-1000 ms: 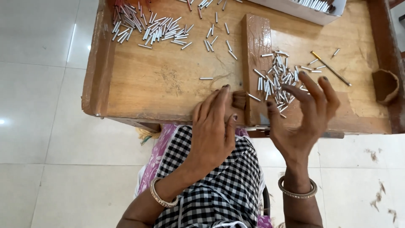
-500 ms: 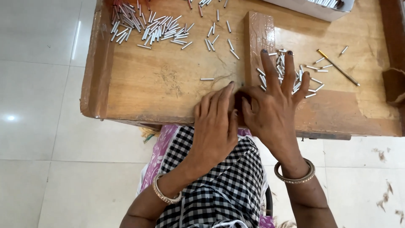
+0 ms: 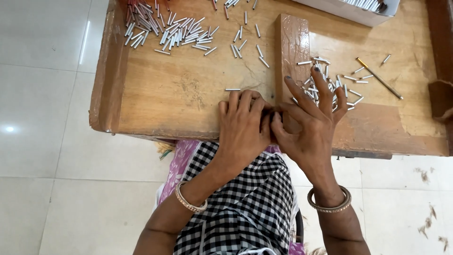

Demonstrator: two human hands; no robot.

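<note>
The left hand [image 3: 243, 130] lies palm-down at the near edge of the worn wooden work table [image 3: 188, 94], fingers together; any grasp is hidden. The right hand [image 3: 309, 127] touches it, fingers spread wide over the small pile of short silver metal tubes [image 3: 330, 85], beside the upright wooden block [image 3: 292, 47]. Farther off lie a larger heap of silver tubes [image 3: 165, 30] and a white tray [image 3: 358, 9].

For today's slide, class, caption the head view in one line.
Two hands, left hand and right hand, meet at a wooden table's edge among small silver tubes.

Bright, even light, sharp focus; glare spot on the floor tiles [image 3: 9, 128].
</note>
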